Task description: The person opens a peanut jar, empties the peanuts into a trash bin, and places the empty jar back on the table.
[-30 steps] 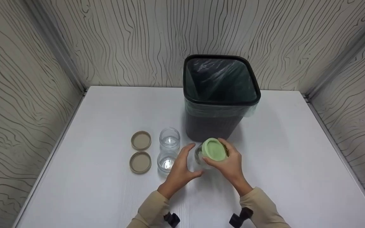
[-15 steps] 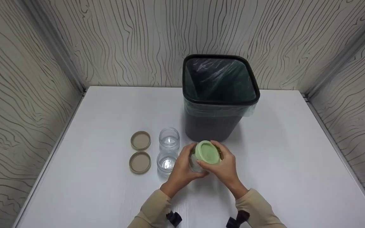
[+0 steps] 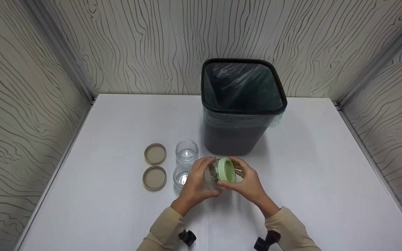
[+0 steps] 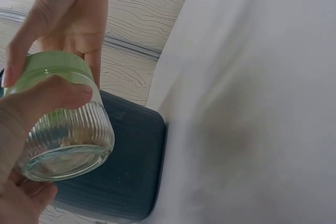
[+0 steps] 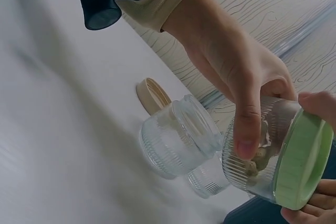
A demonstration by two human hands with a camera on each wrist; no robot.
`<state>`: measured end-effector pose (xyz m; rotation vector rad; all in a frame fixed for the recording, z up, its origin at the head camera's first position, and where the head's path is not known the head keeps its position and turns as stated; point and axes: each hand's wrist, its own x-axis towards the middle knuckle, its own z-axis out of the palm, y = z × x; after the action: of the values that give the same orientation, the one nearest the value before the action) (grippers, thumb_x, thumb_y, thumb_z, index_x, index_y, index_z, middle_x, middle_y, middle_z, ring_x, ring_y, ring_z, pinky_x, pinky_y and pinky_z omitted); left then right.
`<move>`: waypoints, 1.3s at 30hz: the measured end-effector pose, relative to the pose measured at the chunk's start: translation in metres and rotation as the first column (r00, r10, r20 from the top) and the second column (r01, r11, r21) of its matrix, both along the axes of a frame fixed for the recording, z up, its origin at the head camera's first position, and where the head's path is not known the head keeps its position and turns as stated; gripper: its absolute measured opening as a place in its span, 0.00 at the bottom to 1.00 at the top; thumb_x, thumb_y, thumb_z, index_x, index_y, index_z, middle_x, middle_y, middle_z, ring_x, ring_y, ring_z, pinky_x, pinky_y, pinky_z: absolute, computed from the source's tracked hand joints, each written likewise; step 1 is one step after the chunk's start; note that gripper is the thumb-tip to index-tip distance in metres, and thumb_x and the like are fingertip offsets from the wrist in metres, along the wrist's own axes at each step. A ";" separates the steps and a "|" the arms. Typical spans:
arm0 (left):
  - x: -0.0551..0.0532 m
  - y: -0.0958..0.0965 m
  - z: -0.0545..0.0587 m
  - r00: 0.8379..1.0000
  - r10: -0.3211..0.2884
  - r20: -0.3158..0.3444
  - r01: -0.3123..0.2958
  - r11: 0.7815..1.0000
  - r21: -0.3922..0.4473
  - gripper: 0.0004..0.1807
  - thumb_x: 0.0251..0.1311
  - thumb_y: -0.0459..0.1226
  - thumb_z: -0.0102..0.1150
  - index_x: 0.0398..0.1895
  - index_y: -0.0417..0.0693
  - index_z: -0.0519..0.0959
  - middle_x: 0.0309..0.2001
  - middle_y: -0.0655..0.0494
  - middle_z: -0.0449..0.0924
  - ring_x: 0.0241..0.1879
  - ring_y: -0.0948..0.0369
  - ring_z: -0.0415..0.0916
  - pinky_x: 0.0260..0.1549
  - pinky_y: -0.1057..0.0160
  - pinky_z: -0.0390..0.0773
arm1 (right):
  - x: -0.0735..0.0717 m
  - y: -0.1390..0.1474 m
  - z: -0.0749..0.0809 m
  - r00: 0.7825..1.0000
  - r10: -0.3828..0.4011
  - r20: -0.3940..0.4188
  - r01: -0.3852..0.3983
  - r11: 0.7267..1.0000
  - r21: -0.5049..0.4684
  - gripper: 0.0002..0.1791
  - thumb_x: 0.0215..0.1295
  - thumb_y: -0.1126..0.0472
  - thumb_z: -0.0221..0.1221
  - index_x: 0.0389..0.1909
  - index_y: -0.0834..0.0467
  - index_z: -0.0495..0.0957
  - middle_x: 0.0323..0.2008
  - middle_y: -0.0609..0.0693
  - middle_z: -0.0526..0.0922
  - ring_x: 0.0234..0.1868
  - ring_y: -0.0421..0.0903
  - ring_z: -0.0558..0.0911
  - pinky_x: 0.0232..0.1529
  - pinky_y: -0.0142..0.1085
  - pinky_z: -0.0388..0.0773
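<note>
My left hand (image 3: 194, 183) grips the ribbed glass body of a jar (image 4: 73, 156), thumb on one side and fingers on the other. My right hand (image 3: 249, 184) pinches the edge of the jar's pale green lid (image 3: 226, 170), which sits on its mouth. The jar is held up over the white table, tipped sideways with the lid facing right. Small brownish pieces (image 5: 258, 162) show through the glass. Close to the left hand stand two lidless glass jars (image 3: 187, 152), the nearer one partly hidden by that hand.
Two tan lids (image 3: 155, 178) lie on the white table (image 3: 110, 195), left of the lidless jars. A dark waste bin (image 3: 230, 137) with a plastic liner stands just beyond the hands. Patterned walls (image 3: 152, 45) enclose the back and sides.
The left hand has come round the jar's body, which it was apart from a second ago. The jar has moved slightly left and turned, its lid now facing more to the right.
</note>
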<state>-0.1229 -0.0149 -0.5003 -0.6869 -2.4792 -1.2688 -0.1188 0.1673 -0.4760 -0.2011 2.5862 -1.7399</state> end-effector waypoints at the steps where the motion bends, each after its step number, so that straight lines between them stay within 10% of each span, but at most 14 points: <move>1: 0.000 0.000 0.000 1.000 0.001 -0.003 -0.001 1.000 -0.006 0.49 0.26 0.36 0.80 0.62 0.41 0.69 0.59 0.46 0.73 0.61 0.53 0.71 0.62 0.57 0.76 | 0.000 0.001 0.000 1.000 0.004 0.004 -0.004 1.000 0.010 0.44 0.44 0.64 0.74 0.63 0.68 0.67 0.57 0.61 0.77 0.59 0.57 0.77 0.61 0.49 0.77; 39: -0.001 -0.007 0.000 0.999 -0.039 -0.010 0.037 0.994 -0.099 0.48 0.21 0.39 0.82 0.58 0.41 0.73 0.55 0.48 0.80 0.57 0.53 0.77 0.60 0.59 0.79 | -0.002 0.009 0.001 0.984 0.150 -0.098 -0.132 0.976 0.175 0.42 0.39 0.55 0.77 0.58 0.65 0.73 0.51 0.56 0.81 0.50 0.51 0.81 0.48 0.36 0.84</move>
<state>-0.1239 -0.0221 -0.5005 -0.7669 -2.5448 -1.1574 -0.1209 0.1764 -0.4751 -0.4775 2.7015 -1.4970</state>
